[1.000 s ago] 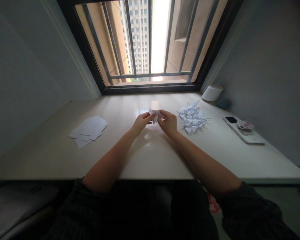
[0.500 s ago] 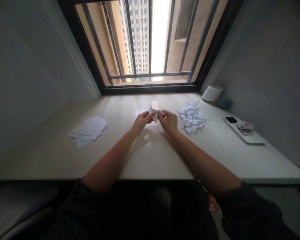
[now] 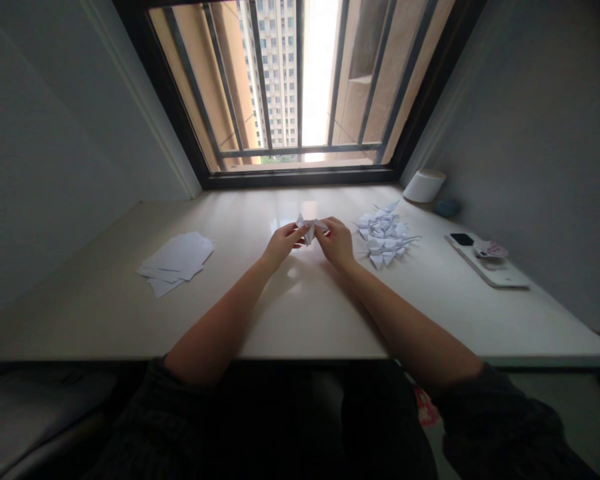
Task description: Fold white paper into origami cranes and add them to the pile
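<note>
A white origami paper crane is held between my two hands above the middle of the desk. My left hand pinches its left side, thumb on top. On the other side my right hand grips the paper between thumb and fingers. Pointed flaps of the folded paper stick up and down between the thumbs, and the rest is covered by my fingers. To the right of my right hand lies a pile of folded white paper cranes. Flat white paper sheets lie in a loose stack at the left.
The white desk runs up to a barred window. At the right are a smartphone with a grip on its back, a white cup-like container and a dark bluish round thing. Walls close in both sides.
My right hand has shifted slightly left and turned a little. The upright point of the crane tilts lower, and its flaps sit at a slightly different angle.
</note>
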`<state>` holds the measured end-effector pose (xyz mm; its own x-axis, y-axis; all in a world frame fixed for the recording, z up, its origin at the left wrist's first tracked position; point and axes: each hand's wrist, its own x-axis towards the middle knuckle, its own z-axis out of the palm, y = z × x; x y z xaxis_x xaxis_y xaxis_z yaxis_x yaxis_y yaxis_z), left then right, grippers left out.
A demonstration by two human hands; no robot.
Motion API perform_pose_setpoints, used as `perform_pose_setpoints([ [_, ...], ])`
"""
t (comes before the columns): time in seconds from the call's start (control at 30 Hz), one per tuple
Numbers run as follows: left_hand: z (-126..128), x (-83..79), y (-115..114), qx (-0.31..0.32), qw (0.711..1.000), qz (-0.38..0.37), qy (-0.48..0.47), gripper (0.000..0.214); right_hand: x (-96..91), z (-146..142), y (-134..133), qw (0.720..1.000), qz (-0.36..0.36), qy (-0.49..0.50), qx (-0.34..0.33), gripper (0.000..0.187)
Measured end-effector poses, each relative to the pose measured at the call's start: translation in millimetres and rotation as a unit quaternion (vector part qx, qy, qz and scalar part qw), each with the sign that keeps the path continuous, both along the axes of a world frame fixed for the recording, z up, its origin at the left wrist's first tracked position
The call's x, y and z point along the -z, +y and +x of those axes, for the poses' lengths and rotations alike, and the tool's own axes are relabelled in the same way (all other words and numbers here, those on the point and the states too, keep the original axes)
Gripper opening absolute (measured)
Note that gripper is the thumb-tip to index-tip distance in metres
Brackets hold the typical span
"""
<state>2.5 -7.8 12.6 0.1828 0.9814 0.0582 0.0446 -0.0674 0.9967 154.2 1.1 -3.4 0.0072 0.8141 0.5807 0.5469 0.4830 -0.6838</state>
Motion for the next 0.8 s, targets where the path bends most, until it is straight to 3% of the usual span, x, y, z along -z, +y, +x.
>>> perform_pose_setpoints([
  [0.2, -3, 2.2, 4, -0.022, 1.000, -0.002, -0.009, 0.048, -0.1, -2, 0, 0.994, -0.018, 0.073, -0.077, 0.019],
  [0.4, -4, 2.6, 3, 0.003, 1.000, 0.026, 0.002, 0.046, 5.3, 1, 7, 0.988, -0.060, 0.136, -0.035, 0.026],
  [0.57, -4, 4.2, 4, 0.000, 0.999, 0.048, 0.018, 0.045, 13.4, 1, 16, 0.975, -0.073, 0.204, -0.041, 0.032],
  [0.8, -3, 8.0, 5, -0.010, 0.993, 0.112, 0.047, 0.045, 7.8, 2, 9, 0.981, -0.064, 0.185, -0.012, 0.029],
])
